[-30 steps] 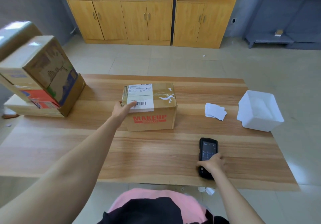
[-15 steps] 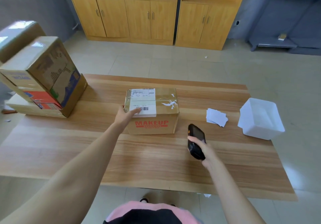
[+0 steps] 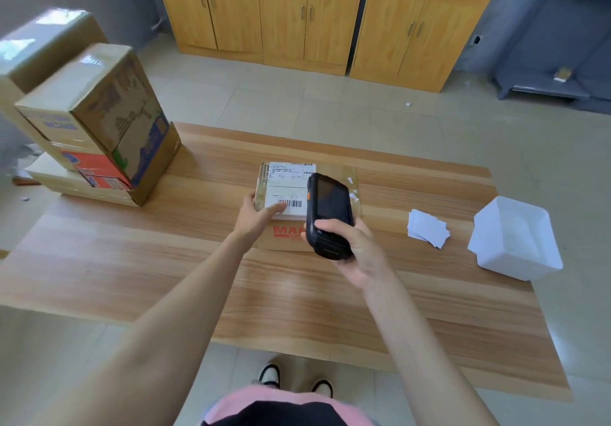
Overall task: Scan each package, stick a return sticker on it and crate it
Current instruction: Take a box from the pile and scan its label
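While scanner [image 3: 329,214] hovers over package [image 3: 284,187] mid-table, scan step looks underway: right hand [image 3: 350,247] clamped round scanner, left hand [image 3: 256,219] flat on package's near-left corner, steadying. Next up, I'd guess: grab one from sticker pile [image 3: 428,232] right of package, white crate [image 3: 515,237] beyond.

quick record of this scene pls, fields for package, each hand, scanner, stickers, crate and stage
package: cardboard, on the table, label up
left hand: rests on the package, finger at the barcode
right hand: grips the scanner
scanner: held over the package top
stickers: loose white pile on the table
crate: white, at the table's right end
stage: scanning; no sticker visible on package
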### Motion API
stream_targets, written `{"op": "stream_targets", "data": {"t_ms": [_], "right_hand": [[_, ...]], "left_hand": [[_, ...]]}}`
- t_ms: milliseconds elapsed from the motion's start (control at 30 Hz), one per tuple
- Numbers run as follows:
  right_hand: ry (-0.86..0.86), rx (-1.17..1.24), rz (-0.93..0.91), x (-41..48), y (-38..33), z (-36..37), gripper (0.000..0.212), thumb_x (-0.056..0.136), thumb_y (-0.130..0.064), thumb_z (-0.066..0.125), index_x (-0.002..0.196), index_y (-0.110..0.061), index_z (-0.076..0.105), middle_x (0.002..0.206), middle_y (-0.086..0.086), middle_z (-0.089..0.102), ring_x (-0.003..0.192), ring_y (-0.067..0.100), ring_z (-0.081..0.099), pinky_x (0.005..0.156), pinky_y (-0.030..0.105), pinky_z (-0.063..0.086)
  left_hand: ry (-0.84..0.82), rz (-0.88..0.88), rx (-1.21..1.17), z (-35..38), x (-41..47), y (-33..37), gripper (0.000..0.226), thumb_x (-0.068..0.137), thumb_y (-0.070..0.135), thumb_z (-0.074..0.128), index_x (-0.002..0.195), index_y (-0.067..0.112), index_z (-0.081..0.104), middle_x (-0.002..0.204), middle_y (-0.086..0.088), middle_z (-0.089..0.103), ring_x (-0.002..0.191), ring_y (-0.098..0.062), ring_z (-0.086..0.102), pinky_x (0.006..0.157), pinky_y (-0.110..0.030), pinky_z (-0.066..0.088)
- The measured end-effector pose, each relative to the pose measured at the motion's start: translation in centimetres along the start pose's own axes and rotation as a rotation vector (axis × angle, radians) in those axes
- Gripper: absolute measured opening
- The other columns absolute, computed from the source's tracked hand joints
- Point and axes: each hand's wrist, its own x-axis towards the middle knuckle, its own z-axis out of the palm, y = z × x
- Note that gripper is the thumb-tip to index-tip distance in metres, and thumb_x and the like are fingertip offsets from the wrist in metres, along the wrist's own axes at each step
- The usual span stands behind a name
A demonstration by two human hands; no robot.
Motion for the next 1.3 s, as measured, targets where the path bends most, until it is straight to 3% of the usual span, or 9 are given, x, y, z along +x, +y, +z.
{"op": "stream_targets", "data": {"t_ms": [200, 333, 533, 700, 867, 1000, 1133, 1300], "right_hand": [[-0.034, -0.104, 0.094, 0.0, 1.8, 1.5, 0.081, 0.048, -0.002, 0.076, 0.126, -0.006, 0.052, 0.099, 0.014, 0.066, 0.087, 0.032, 0.064, 0.075, 0.039, 0.057], [-0.032, -0.201, 0.129, -0.4, 2.6, 2.3, 0.075, 0.048, -0.004, 0.073, 0.121, -0.012, 0.055, 0.096, 0.006, 0.067, 0.082, 0.022, 0.065, 0.061, 0.028, 0.053], [0.009, -0.250, 0.132, -0.6, 3.7, 2.7, 0.077, 0.043, -0.005, 0.071, 0.118, -0.015, 0.055, 0.092, 0.004, 0.069, 0.083, 0.021, 0.065, 0.071, 0.034, 0.054], [0.016, -0.265, 0.134, -1.1, 3.7, 2.5, 0.075, 0.043, -0.005, 0.071, 0.116, -0.015, 0.057, 0.087, 0.002, 0.070, 0.079, 0.019, 0.066, 0.064, 0.028, 0.051], [0.004, -0.271, 0.146, -1.5, 3.5, 2.1, 0.076, 0.043, -0.005, 0.071, 0.118, -0.015, 0.056, 0.090, 0.003, 0.069, 0.079, 0.019, 0.066, 0.065, 0.030, 0.052], [-0.009, -0.276, 0.141, -1.7, 3.4, 2.0, 0.077, 0.044, -0.005, 0.071, 0.119, -0.017, 0.056, 0.093, 0.003, 0.070, 0.081, 0.019, 0.066, 0.064, 0.029, 0.052], [-0.019, -0.273, 0.135, -1.7, 3.2, 1.9, 0.077, 0.045, -0.005, 0.071, 0.119, -0.018, 0.056, 0.094, 0.004, 0.070, 0.084, 0.019, 0.066, 0.066, 0.028, 0.052], [-0.032, -0.266, 0.130, -1.8, 3.4, 1.8, 0.081, 0.045, -0.006, 0.072, 0.122, -0.019, 0.053, 0.096, 0.003, 0.069, 0.085, 0.019, 0.066, 0.064, 0.028, 0.052]], "left_hand": [[-0.033, 0.012, -0.021, -0.1, -0.6, 0.3, 0.070, 0.083, 0.020, 0.071, 0.138, 0.007, 0.029, 0.126, -0.007, 0.052, 0.106, -0.017, 0.051, 0.088, -0.028, 0.039], [-0.089, 0.023, -0.007, -0.4, -0.8, 0.1, 0.079, 0.082, 0.020, 0.071, 0.144, 0.008, 0.022, 0.131, -0.009, 0.048, 0.109, -0.018, 0.050, 0.089, -0.029, 0.039], [-0.165, -0.001, 0.024, -0.9, -1.1, 0.4, 0.076, 0.088, 0.010, 0.062, 0.147, 0.017, 0.015, 0.134, -0.009, 0.048, 0.103, -0.019, 0.051, 0.081, -0.028, 0.042], [-0.195, -0.019, 0.040, -1.2, -1.5, 0.5, 0.081, 0.085, 0.006, 0.064, 0.147, 0.017, 0.013, 0.135, -0.012, 0.048, 0.126, -0.031, 0.046, 0.099, -0.039, 0.041], [-0.195, -0.033, 0.039, -1.1, -1.6, 0.7, 0.083, 0.084, 0.009, 0.066, 0.148, 0.017, 0.013, 0.137, -0.012, 0.047, 0.127, -0.031, 0.045, 0.104, -0.043, 0.038], [-0.198, -0.038, 0.037, -1.2, -1.8, 0.7, 0.086, 0.084, 0.013, 0.068, 0.148, 0.018, 0.013, 0.138, -0.010, 0.046, 0.125, -0.028, 0.047, 0.099, -0.038, 0.040], [-0.185, -0.035, 0.041, -1.0, -1.8, 0.9, 0.081, 0.085, 0.008, 0.065, 0.148, 0.018, 0.014, 0.136, -0.012, 0.047, 0.125, -0.031, 0.047, 0.102, -0.042, 0.039], [-0.193, -0.023, 0.034, -1.0, -1.8, 0.9, 0.079, 0.087, 0.005, 0.062, 0.148, 0.019, 0.014, 0.135, -0.009, 0.048, 0.103, -0.016, 0.050, 0.088, -0.030, 0.041]]}}
